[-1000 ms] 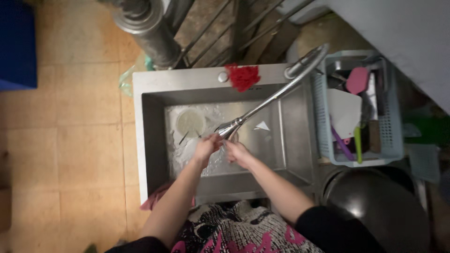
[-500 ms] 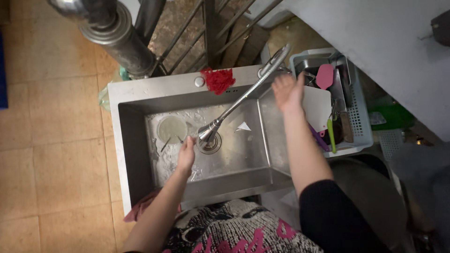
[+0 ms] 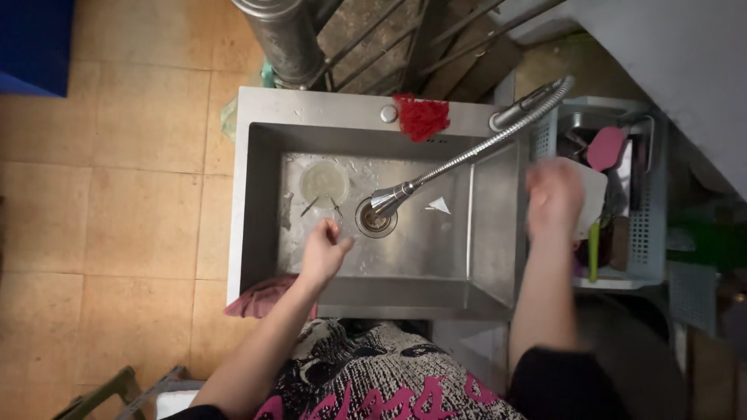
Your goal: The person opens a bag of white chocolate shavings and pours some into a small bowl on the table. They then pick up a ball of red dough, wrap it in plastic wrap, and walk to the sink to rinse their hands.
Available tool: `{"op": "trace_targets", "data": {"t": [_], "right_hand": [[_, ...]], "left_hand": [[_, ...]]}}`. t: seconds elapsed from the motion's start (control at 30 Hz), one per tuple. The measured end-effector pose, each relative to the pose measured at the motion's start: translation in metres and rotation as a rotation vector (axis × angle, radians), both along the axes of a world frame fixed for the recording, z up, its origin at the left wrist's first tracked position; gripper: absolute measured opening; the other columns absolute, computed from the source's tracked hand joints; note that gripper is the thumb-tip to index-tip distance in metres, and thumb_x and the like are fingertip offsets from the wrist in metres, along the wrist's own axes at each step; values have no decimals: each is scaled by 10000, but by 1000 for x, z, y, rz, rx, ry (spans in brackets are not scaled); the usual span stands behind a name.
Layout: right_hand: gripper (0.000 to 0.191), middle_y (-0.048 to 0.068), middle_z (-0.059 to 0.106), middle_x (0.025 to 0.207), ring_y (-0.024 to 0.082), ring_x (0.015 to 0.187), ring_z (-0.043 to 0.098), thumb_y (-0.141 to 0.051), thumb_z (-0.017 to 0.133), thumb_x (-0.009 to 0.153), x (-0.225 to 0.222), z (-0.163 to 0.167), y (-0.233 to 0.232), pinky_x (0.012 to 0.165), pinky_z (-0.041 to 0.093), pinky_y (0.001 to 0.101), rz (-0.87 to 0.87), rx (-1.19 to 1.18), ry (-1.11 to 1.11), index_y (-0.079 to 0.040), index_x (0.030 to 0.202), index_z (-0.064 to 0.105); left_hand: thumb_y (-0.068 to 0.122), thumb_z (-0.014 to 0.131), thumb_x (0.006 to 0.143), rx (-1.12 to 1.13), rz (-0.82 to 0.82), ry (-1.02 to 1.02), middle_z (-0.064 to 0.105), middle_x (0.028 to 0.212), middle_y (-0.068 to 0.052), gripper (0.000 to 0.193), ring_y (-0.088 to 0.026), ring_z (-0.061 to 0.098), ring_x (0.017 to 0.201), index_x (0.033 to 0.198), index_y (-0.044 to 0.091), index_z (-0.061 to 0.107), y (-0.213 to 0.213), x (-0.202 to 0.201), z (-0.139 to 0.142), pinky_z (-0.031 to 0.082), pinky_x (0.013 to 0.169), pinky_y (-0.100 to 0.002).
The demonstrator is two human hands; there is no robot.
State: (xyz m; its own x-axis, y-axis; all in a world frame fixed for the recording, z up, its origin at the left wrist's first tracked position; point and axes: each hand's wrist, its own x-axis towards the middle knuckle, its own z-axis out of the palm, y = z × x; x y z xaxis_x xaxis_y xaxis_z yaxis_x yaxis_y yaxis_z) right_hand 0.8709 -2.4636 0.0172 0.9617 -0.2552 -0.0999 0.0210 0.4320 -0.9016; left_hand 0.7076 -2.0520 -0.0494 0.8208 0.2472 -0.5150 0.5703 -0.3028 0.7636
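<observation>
My left hand (image 3: 323, 253) hangs inside the steel sink (image 3: 257, 194), fingers loosely bent with nothing visible in them, just left of the drain (image 3: 376, 220). A round clear dish (image 3: 324, 181) lies on the sink floor behind that hand. The pull-out faucet spout (image 3: 467, 159) slants down and ends over the drain. My right hand (image 3: 554, 198) is blurred at the sink's right rim, in front of a white board (image 3: 597, 204) standing in the dish rack (image 3: 646, 233). Whether it grips anything is unclear.
A red scrubber (image 3: 421, 117) sits on the sink's back rim. A pink cloth (image 3: 261, 299) hangs at the front left corner. The rack holds a pink spatula (image 3: 607, 146) and a green-handled utensil (image 3: 594, 253). A dark pan (image 3: 630, 350) lies below it. A metal pipe (image 3: 288, 39) rises behind.
Both hands were together under the spout; the right hand then reached the faucet base and now has dropped beside the rack. The left hand stays by the drain.
</observation>
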Motion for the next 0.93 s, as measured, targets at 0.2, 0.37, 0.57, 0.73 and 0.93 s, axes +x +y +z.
{"op": "trace_targets", "data": {"t": [0.2, 0.37, 0.57, 0.73, 0.93], "right_hand": [[339, 144, 553, 1049, 163, 909, 534, -22, 731, 814, -154, -49, 90, 750, 477, 294, 251, -1046, -125, -32, 1093, 539], [650, 258, 556, 1260, 286, 1002, 584, -66, 853, 737, -193, -54, 105, 831, 528, 372, 480, -1059, 53, 0, 1315, 564], [737, 235, 421, 1468, 332, 1289, 427, -172, 856, 735, -224, -47, 126, 1035, 395, 435, 483, -1425, 217, -67, 1396, 546], [748, 167, 364, 1623, 326, 1502, 343, -284, 837, 772, -275, -50, 193, 1203, 293, 469, 834, -1232, -10, -139, 1444, 543], [653, 127, 195, 1701, 310, 1562, 189, -334, 697, 943, -355, -12, 262, 1239, 183, 462, 1337, -1070, 19, -192, 1530, 449]], "left_hand": [[109, 829, 721, 170, -442, -355, 699, 1076, -214, 426, -333, 639, 1008, 1115, 26, 690, 22, -14, -6, 504, 900, -431], [273, 867, 705, 199, -528, -378, 659, 1226, -233, 562, -350, 666, 1113, 1181, 49, 669, 39, -25, 16, 530, 968, -404], [142, 763, 805, 24, -511, -277, 368, 1426, -295, 576, -382, 514, 1246, 1346, 88, 574, 101, -58, 57, 498, 1008, -374], [245, 761, 809, -241, -420, -203, 329, 1622, -189, 800, -329, 484, 1410, 1521, 148, 409, 217, -150, 66, 531, 1019, -372], [464, 625, 912, -190, -363, 136, 283, 1671, -107, 749, -262, 249, 1532, 1590, 200, 445, 314, -332, 2, 217, 1219, -395]]}}
